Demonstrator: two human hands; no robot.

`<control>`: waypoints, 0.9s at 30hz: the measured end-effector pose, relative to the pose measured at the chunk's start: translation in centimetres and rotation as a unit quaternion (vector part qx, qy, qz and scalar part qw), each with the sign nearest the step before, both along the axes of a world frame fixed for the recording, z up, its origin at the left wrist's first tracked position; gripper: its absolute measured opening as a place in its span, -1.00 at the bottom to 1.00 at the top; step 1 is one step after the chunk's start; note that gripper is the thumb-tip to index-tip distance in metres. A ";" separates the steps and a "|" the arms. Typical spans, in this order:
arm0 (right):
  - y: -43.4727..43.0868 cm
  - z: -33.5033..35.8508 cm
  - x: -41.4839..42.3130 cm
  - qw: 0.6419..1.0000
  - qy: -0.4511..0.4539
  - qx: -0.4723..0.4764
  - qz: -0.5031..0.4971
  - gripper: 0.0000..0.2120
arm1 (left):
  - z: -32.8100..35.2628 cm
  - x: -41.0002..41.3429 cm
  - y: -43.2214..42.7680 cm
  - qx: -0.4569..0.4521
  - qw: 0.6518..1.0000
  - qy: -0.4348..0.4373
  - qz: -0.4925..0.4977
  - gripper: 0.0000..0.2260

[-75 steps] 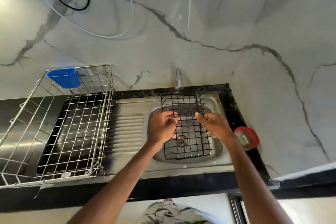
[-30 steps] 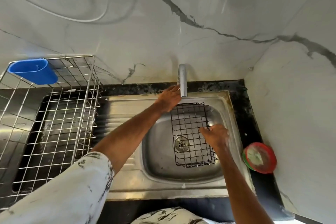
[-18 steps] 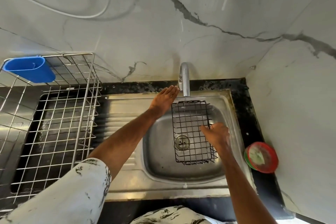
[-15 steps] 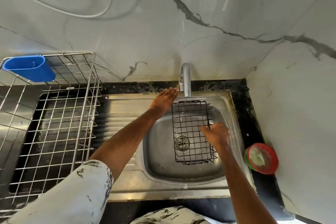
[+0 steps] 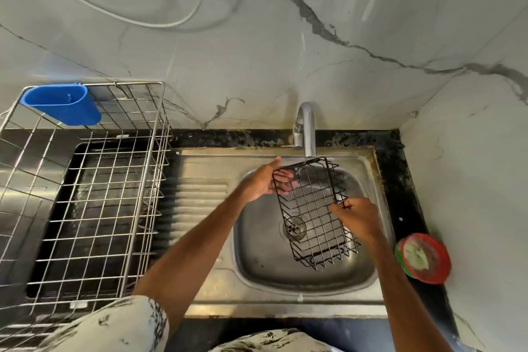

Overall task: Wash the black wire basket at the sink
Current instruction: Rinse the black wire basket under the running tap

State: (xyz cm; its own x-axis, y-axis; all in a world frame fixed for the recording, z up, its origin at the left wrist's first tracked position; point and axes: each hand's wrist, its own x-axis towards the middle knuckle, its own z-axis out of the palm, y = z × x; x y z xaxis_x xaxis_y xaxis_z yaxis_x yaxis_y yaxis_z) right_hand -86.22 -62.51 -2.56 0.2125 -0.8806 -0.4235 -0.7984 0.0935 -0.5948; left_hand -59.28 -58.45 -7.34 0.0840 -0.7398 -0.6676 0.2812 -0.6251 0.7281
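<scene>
The black wire basket (image 5: 314, 211) hangs tilted over the steel sink (image 5: 257, 263), its far end right under the tap (image 5: 305, 128). My left hand (image 5: 264, 181) holds the basket's far left corner, fingers behind the wires. My right hand (image 5: 355, 217) grips the basket's right rim. Water seems to run thinly from the spout onto the basket's far end. The drain (image 5: 294, 227) shows through the basket's grid.
A large steel dish rack (image 5: 94, 194) stands left of the sink with a blue plastic holder (image 5: 63, 104) hooked on its far corner. A red and green round container (image 5: 423, 257) sits on the black counter at the right. Marble walls close the back and right.
My left hand left the tap and took hold of the basket's far left corner. The basket lifted and turned, its far end now under the spout. My right hand kept its grip.
</scene>
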 end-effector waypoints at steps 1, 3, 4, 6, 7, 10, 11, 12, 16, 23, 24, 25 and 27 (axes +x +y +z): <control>-0.2 -0.1 -0.1 1.000 -0.009 0.006 0.000 -0.77 | 0.9 0.1 0.2 -0.006 0.999 0.036 -0.019 -0.55; -0.6 -0.9 -0.4 0.999 -0.032 0.040 -0.015 -0.72 | 2.4 -0.2 0.4 -0.047 0.998 0.046 -0.023 -0.57; -0.8 -1.1 -0.6 0.997 -0.049 0.056 -0.017 -0.70 | 3.2 -0.6 0.4 -0.068 0.997 0.045 -0.011 -0.58; -1.1 -1.6 -0.6 0.992 -0.084 0.092 -0.013 -0.67 | 4.6 -1.9 0.5 -0.095 0.995 0.021 0.022 -0.60; -1.2 -1.5 -0.4 0.990 -0.089 0.108 -0.011 -0.60 | 4.8 -2.4 0.5 -0.101 0.994 -0.002 0.036 -0.61; -1.4 -0.2 0.7 0.998 -0.055 0.040 0.001 -0.46 | 5.1 -3.7 0.6 -0.119 0.990 -0.054 0.050 -0.62; -1.5 0.5 1.3 0.998 -0.048 -0.030 0.002 -0.47 | 4.8 -3.9 0.7 -0.120 0.989 -0.066 0.052 -0.62; -1.4 1.3 1.9 0.993 -0.063 -0.096 0.008 -0.49 | 4.7 -4.0 0.8 -0.120 0.989 -0.074 0.053 -0.62; -0.9 3.6 5.7 0.968 -0.134 -0.144 0.154 -0.50 | 5.1 -4.7 1.6 -0.115 0.987 -0.089 0.064 -0.62; 1.4 2.8 8.3 0.932 -0.028 -0.106 0.345 -0.41 | 4.3 -5.2 1.1 -0.117 0.969 -0.147 0.160 -0.54; 1.6 2.9 8.0 0.925 -0.034 -0.114 0.362 -0.42 | 4.2 -5.2 1.1 -0.121 0.966 -0.156 0.165 -0.53; 1.2 2.9 7.6 0.924 -0.029 -0.115 0.364 -0.42 | 4.2 -5.2 1.0 -0.122 0.965 -0.166 0.164 -0.52; -0.5 2.2 6.8 0.940 0.022 -0.093 0.326 -0.42 | 4.4 -5.5 0.6 -0.122 0.963 -0.191 0.149 -0.53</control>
